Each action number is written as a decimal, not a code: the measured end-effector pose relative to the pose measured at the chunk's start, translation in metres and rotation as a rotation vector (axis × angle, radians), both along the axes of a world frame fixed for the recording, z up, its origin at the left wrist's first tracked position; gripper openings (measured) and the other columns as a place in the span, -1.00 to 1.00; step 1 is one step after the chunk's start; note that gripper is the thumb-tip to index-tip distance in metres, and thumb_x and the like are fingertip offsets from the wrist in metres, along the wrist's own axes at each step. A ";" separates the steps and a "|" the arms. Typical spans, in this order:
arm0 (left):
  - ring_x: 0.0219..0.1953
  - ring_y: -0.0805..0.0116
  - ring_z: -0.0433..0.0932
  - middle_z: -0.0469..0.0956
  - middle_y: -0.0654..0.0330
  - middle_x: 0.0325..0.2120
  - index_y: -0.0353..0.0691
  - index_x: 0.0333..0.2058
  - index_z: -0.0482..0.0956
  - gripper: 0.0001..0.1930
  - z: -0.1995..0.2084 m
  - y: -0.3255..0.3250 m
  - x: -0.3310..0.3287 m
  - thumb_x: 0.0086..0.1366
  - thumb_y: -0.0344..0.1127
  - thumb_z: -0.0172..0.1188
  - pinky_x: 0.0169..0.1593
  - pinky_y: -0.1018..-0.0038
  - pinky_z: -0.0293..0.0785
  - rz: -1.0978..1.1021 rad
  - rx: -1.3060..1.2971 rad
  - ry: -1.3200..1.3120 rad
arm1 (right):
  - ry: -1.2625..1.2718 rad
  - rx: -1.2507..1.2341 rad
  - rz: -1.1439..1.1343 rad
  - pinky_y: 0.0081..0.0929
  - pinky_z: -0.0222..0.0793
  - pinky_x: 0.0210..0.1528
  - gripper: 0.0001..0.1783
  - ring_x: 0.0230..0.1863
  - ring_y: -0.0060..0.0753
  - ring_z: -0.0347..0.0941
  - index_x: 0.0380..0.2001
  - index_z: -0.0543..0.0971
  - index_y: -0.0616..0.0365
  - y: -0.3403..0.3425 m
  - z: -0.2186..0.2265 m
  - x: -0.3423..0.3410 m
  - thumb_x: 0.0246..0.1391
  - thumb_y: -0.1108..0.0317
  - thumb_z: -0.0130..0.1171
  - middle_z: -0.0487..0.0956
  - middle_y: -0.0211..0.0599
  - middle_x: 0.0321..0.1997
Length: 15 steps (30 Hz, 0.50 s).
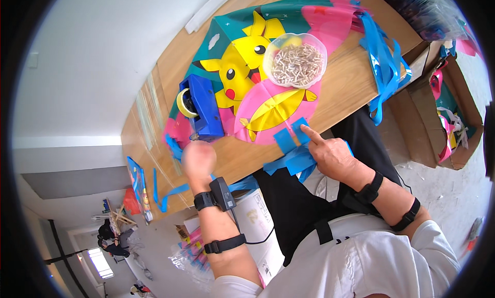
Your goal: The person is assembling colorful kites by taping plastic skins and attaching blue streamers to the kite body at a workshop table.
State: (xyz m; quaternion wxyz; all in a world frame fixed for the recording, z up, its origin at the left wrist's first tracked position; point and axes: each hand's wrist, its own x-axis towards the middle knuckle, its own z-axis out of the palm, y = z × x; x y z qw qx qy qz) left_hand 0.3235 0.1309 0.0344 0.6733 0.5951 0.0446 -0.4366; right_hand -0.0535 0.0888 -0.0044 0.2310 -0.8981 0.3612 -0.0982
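A thin printed kite sheet in green, pink and yellow, with a cartoon animal on it, lies across the wooden table. My right hand rests at its near edge. The index finger is stretched out onto a blue strip there, and the other fingers are curled. My left hand is blurred, just in front of a blue tape dispenser with a yellowish roll; its fingers cannot be made out. A clear bowl of small, pale, short pieces stands on the sheet.
Blue ribbons hang over the table's right end. An open cardboard box with colourful sheets stands on the floor at right. Clear tape strips lie along the table's left part, near a flat blue package.
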 end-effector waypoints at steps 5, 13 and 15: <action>-0.37 0.30 0.43 0.41 0.20 -0.52 -0.17 -0.52 0.34 -0.84 0.001 -0.006 -0.003 0.22 -0.31 0.05 -0.29 0.35 0.27 0.052 -0.027 0.168 | -0.024 -0.021 0.009 -0.24 0.51 -0.42 -0.89 -0.48 -0.09 0.58 -0.47 0.49 0.29 0.000 -0.003 -0.001 -0.17 0.52 0.13 0.27 -0.01 0.31; -0.47 0.36 0.44 0.38 0.22 -0.54 -0.19 -0.43 0.35 -0.87 -0.032 0.009 -0.025 0.27 -0.33 0.08 -0.38 0.43 0.33 0.044 0.137 0.114 | -0.063 -0.020 0.012 -0.22 0.51 -0.41 -0.92 -0.50 -0.09 0.57 -0.49 0.50 0.29 -0.001 -0.003 -0.002 -0.14 0.50 0.12 0.27 0.03 0.31; -0.49 0.45 0.41 0.36 0.29 -0.58 -0.21 -0.36 0.44 -0.91 -0.036 0.017 -0.042 0.28 -0.34 0.11 -0.40 0.49 0.31 0.084 0.066 -0.068 | -0.053 -0.003 0.021 -0.22 0.51 -0.41 -0.92 -0.51 -0.09 0.57 -0.50 0.49 0.29 0.000 -0.001 -0.001 -0.14 0.50 0.12 0.27 0.03 0.30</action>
